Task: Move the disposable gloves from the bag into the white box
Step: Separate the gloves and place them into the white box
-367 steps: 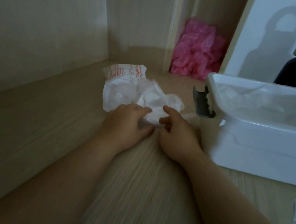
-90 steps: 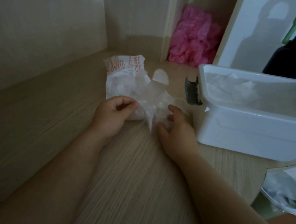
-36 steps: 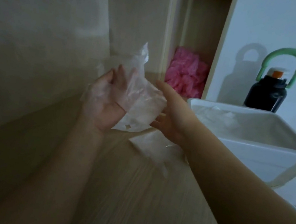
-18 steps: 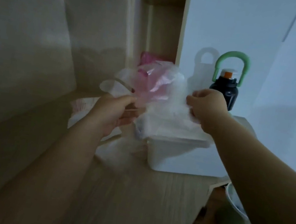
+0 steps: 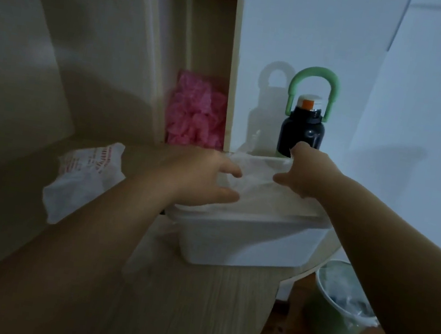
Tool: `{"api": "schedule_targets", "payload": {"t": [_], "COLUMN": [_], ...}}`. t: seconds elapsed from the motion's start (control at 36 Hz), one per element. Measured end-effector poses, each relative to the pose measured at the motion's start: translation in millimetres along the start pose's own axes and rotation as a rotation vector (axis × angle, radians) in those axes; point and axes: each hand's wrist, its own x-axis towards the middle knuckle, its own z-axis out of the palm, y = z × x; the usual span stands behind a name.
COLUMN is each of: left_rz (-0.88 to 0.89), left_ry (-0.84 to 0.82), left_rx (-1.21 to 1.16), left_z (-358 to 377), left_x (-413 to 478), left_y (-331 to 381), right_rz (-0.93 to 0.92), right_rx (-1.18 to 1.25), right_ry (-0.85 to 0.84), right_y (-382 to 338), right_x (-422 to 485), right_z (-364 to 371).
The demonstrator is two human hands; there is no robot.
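Red print on the white bag, lying left on the worktop, is too blurred to read; the white box to its right holds clear disposable gloves; the left hand and right hand hover over them, fingers spread, gripping nothing.

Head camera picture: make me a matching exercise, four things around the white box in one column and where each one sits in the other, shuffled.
Things
1. printed bag
2. pink bundle
3. dark bottle
4. green bucket

Places
A. on the floor, beside the table
B. in a shelf compartment
C. behind the white box
D. on the table, left of the white box

Pairs: 1-D, 2-B, 3-C, 4-A
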Motion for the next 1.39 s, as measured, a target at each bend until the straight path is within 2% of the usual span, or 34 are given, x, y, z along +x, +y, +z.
{"api": "schedule_targets", "payload": {"t": [0.06,0.14,0.19,0.22,0.28,0.36,0.42,0.53,0.64,0.75,0.89,1.03,1.14,1.19,1.28,1.33,1.39], "left_rz": [-0.034,-0.055,-0.057,-0.063,-0.078,-0.118,-0.142,-0.164,-0.153,-0.115,-0.064,-0.137,-0.227,-0.262,-0.304,-0.331,-0.35], "left_ry": [-0.09,-0.228,-0.297,-0.325,-0.361,-0.436,-0.499,-0.541,-0.475,-0.209,0.092,0.394,0.54,0.575,0.496,0.399,0.293], "left_rx": [0.03,0.117,0.19,0.215,0.207,0.133,0.118,0.122,0.081,0.077,-0.27,-0.392,-0.396,-0.413,-0.448,-0.436,-0.42], "left_z": [2,7,11,13,18,22,24,24,18,2,-19,-24,-10,6,34,53,71], "left_x": [5,12,18,20,26,32,34,31,28,17,-15,-57,-91,-105,-123,-133,-137], "left_y": [3,6,7,8,10,12,12,12,16,7,-17,-47,-75,-92,-107,-109,-108], "right_rz": [-0.048,-0.16,-0.219,-0.246,-0.262,-0.199,-0.145,-0.147,-0.204,-0.22,-0.303,-0.45,-0.648,-0.753,-0.83,-0.812,-0.7], "right_rx": [0.057,0.064,-0.004,-0.021,-0.091,-0.328,-0.354,-0.341,-0.291,-0.093,0.094,0.318,0.494,0.534,0.548,0.549,0.55], "right_ry": [0.077,0.287,0.299,0.226,-0.05,-0.447,-0.555,-0.575,-0.381,-0.175,0.056,0.295,0.454,0.474,0.436,0.345,0.226], "right_y": [2,-4,-11,-14,-18,-15,-8,-6,-8,-13,-40,-89,-126,-138,-144,-142,-136], "right_x": [-1,-8,-10,-10,-9,-9,-8,-7,-4,-6,-26,-56,-88,-103,-120,-129,-133], "right_z": [1,-3,-3,-2,3,13,17,17,10,6,11,25,50,67,96,120,144]}}
